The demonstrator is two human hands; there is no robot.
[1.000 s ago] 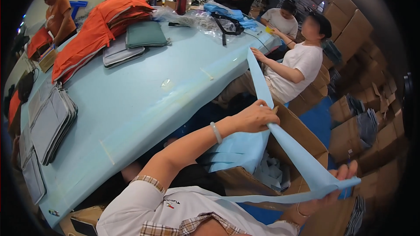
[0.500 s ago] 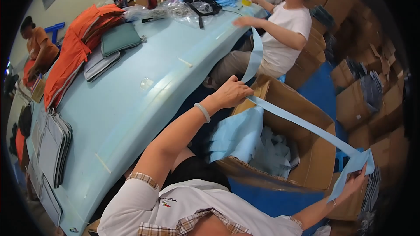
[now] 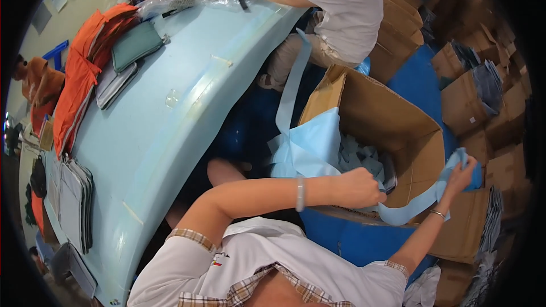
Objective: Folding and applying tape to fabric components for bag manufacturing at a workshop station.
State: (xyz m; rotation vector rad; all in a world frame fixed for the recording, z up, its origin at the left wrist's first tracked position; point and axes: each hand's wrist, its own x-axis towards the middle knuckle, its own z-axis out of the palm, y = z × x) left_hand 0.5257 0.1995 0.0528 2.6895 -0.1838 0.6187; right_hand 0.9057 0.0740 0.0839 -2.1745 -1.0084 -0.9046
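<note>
A long light-blue fabric strip sags in a short curve between my two hands. My left hand, with a pale bangle at its wrist, is closed on it in front of the open cardboard box. At the box's right side, my right hand grips a gathered part of the strip. A further length of light-blue strip rises from the box's left edge toward the seated co-worker. Light-blue fabric pieces drape over that edge, and loose strips lie inside.
A table with a pale blue cover runs along my left. On it lie orange fabric, a green pouch and stacked grey pouches. A co-worker in white sits beyond the box. Cardboard boxes are piled at right.
My left hand has swung down and right toward my right hand, shortening the span between them. My right hand has risen slightly. The co-worker has leaned left, reaching over the table.
</note>
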